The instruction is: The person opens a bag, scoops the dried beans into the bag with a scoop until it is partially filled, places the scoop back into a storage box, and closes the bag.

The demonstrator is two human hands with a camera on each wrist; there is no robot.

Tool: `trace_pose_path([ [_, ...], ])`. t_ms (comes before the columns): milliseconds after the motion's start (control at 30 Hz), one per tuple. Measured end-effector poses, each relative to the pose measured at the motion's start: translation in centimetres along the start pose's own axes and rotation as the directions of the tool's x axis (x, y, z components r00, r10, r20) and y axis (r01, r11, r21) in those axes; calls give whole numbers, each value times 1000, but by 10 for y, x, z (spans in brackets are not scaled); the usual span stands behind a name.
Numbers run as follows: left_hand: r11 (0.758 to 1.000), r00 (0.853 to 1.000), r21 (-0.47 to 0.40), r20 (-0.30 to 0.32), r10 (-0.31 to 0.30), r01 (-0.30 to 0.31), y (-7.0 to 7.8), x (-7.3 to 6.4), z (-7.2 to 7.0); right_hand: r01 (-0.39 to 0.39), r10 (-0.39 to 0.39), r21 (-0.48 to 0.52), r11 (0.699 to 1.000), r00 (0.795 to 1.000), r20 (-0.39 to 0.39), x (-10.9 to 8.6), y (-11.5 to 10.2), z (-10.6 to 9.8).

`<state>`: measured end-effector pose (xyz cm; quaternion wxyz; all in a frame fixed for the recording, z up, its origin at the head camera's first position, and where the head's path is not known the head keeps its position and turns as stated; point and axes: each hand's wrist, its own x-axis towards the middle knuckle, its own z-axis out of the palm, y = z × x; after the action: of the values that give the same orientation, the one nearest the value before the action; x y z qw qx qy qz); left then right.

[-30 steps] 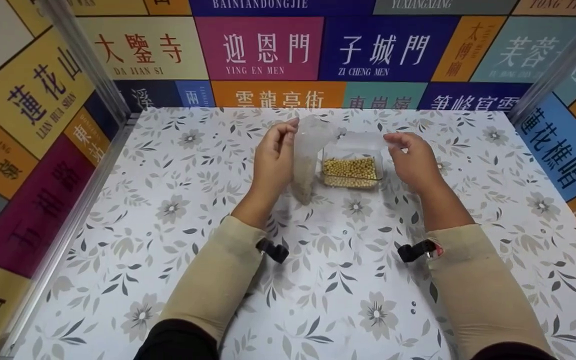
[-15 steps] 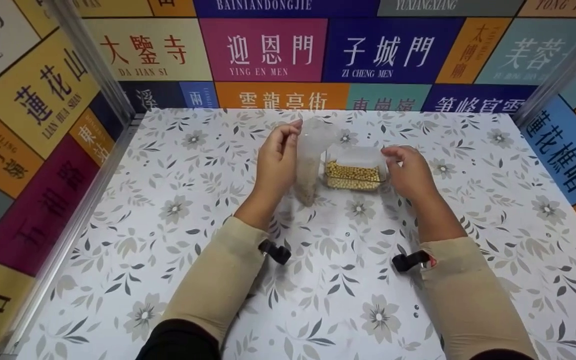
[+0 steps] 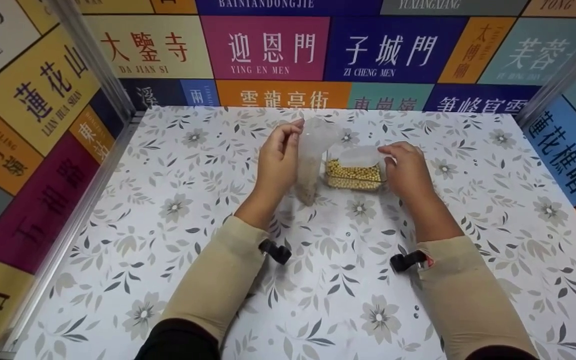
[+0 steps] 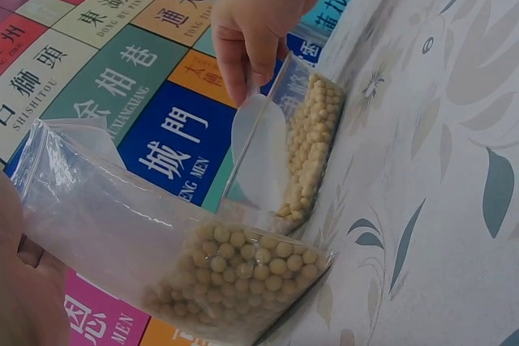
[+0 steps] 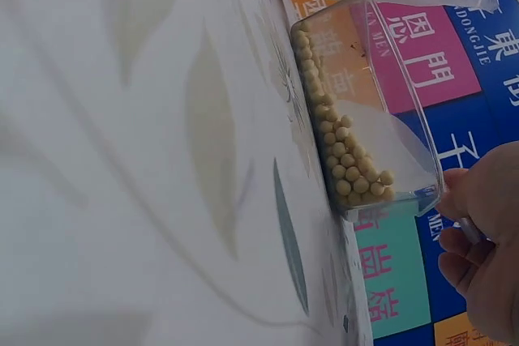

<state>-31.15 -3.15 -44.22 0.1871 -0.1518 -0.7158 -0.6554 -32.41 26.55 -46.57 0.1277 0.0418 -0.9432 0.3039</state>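
Observation:
My left hand [image 3: 279, 157] pinches the upper edge of a clear zip bag [image 4: 105, 192], which stands upright on the table. Soybeans [image 4: 243, 273] fill its lower part. Just right of the bag sits a clear rectangular box [image 3: 353, 186], its bottom covered with more soybeans [image 5: 345, 155]. My right hand [image 3: 409, 167] is at the box's right side and pinches the handle of a translucent white scoop [image 4: 258, 147]. The scoop's bowl [image 3: 358, 156] reaches inside the box, tilted down toward the beans. Whether its edge is in the beans I cannot tell.
A white table cover [image 3: 208, 280] with grey flowers and leaves lies under everything. Panels with large printed characters [image 3: 268, 47] stand along the back and both sides. Black wrist cameras [image 3: 275, 251] sit on both sleeves.
My right hand has come down and slightly left, and the scoop has dropped from above the box's back rim into the box. The left hand and bag stay nearly still.

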Motion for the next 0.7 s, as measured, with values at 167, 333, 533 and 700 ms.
trace_pose_path([
  [167, 1000, 1000, -10, 8, 13, -13, 1, 0, 0, 19, -18, -7, 1000, 995, 101, -1, -2, 1],
  [333, 1000, 1000, -10, 0, 23, -23, -1, 0, 0, 29, -25, -19, 999, 980, 198, -1, -3, -2],
  [533, 1000, 1000, -9, 3, 22, -22, -1, 1, 0, -28, 28, -4, 1000, 961, 275, 0, -2, -11],
  [700, 1000, 1000, -9, 0, 16, -16, -1, 1, 0, -42, 46, -21, 999, 964, 263, -1, -3, -22],
])
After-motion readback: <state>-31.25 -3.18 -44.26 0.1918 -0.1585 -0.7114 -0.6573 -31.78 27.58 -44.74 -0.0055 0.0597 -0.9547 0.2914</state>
